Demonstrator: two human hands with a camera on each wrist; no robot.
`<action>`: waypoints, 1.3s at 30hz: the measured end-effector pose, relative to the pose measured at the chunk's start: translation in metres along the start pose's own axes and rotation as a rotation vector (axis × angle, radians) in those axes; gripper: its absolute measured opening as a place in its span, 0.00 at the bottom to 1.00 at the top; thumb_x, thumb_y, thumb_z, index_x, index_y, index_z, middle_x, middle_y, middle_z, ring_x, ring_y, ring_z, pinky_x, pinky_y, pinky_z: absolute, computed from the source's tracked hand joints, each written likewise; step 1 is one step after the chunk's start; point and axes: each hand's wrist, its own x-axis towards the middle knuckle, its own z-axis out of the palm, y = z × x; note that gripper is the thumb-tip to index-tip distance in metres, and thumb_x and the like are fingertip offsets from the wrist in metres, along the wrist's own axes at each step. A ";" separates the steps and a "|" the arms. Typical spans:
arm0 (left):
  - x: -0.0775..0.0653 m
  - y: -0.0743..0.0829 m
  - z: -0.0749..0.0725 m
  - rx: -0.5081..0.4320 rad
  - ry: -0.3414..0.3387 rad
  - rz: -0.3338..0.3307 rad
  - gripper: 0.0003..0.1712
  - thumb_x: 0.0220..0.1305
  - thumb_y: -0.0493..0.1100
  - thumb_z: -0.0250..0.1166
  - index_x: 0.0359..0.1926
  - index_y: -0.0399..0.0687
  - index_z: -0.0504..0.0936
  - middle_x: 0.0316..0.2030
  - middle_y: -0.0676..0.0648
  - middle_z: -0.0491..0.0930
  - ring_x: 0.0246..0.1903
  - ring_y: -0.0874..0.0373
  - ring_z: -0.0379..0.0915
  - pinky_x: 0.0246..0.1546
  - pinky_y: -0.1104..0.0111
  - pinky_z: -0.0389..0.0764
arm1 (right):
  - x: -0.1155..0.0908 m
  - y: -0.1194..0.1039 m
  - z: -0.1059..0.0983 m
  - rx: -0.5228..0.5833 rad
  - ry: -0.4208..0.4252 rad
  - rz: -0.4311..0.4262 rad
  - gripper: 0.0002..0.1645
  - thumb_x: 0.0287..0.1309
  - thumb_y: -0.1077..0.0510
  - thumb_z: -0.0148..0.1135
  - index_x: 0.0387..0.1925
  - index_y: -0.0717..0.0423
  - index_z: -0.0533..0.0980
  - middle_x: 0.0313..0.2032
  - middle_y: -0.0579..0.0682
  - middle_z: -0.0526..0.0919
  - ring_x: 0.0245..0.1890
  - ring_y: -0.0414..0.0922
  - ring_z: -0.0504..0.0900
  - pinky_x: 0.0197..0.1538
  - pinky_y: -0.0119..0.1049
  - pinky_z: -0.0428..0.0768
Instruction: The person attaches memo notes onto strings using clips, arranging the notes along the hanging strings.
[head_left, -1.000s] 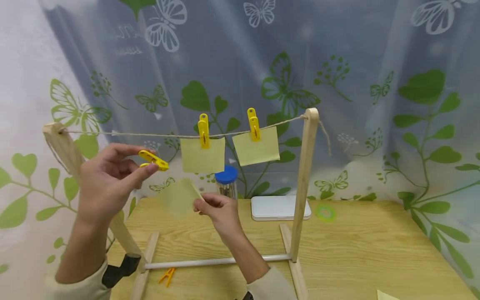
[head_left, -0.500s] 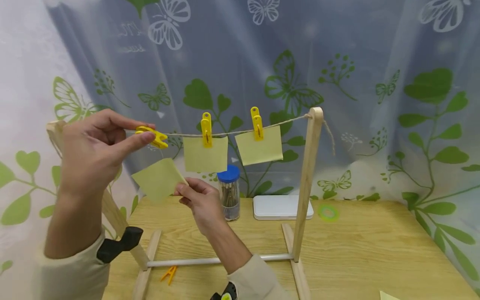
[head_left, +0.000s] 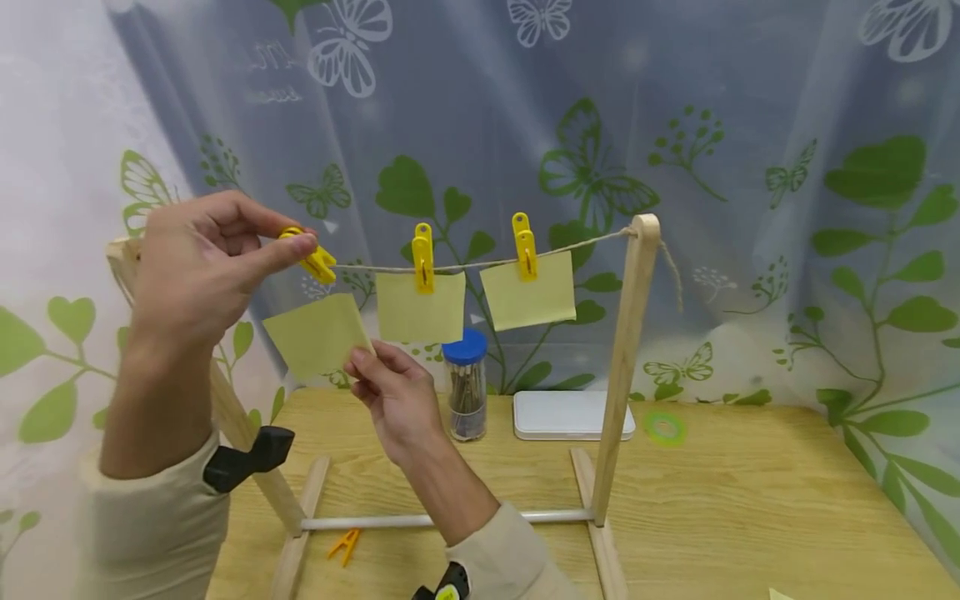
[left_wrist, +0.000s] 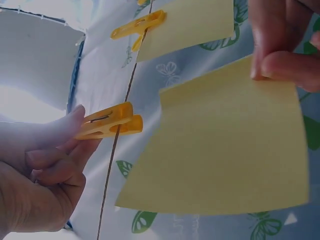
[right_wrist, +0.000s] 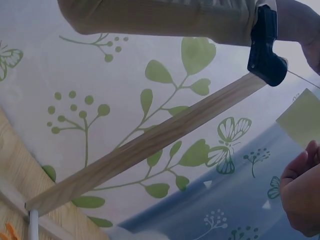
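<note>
Between thumb and fingers, my left hand pinches a yellow clothespin at the string. In the left wrist view the string passes across the front end of that clothespin. My right hand pinches a yellow paper note by its right edge, just below the string and apart from the clothespin. To the right, two more notes, a middle note and a right note, hang from the string under yellow clothespins.
The string is tied between two wooden posts, joined low down by a white rod. An orange clothespin lies on the table. Behind stand a blue-lidded jar and a white case; a green ring lies nearby.
My left hand has lifted the clothespin up to the string and tipped its front end downward. My right hand has brought the note leftward and up, beneath that clothespin.
</note>
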 end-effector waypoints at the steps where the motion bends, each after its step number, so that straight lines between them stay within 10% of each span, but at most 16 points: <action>1: 0.000 0.000 0.000 0.007 -0.005 -0.005 0.06 0.50 0.31 0.72 0.26 0.47 0.85 0.10 0.58 0.75 0.07 0.66 0.58 0.09 0.69 0.52 | -0.001 0.000 0.001 0.002 0.000 -0.001 0.11 0.60 0.69 0.57 0.33 0.49 0.77 0.26 0.39 0.83 0.28 0.34 0.82 0.36 0.26 0.77; 30: -0.003 -0.001 0.000 0.264 -0.146 -0.123 0.18 0.51 0.44 0.74 0.41 0.38 0.84 0.25 0.74 0.76 0.20 0.71 0.75 0.22 0.78 0.71 | -0.006 -0.009 0.007 0.102 -0.039 -0.062 0.13 0.62 0.69 0.56 0.23 0.53 0.75 0.27 0.42 0.84 0.29 0.35 0.82 0.35 0.25 0.77; 39: -0.004 -0.002 0.000 0.308 -0.184 -0.195 0.27 0.53 0.53 0.72 0.51 0.44 0.82 0.47 0.36 0.82 0.26 0.77 0.76 0.29 0.81 0.74 | -0.007 -0.008 0.007 0.093 -0.057 -0.062 0.13 0.62 0.69 0.55 0.25 0.53 0.76 0.27 0.43 0.83 0.30 0.35 0.82 0.35 0.24 0.78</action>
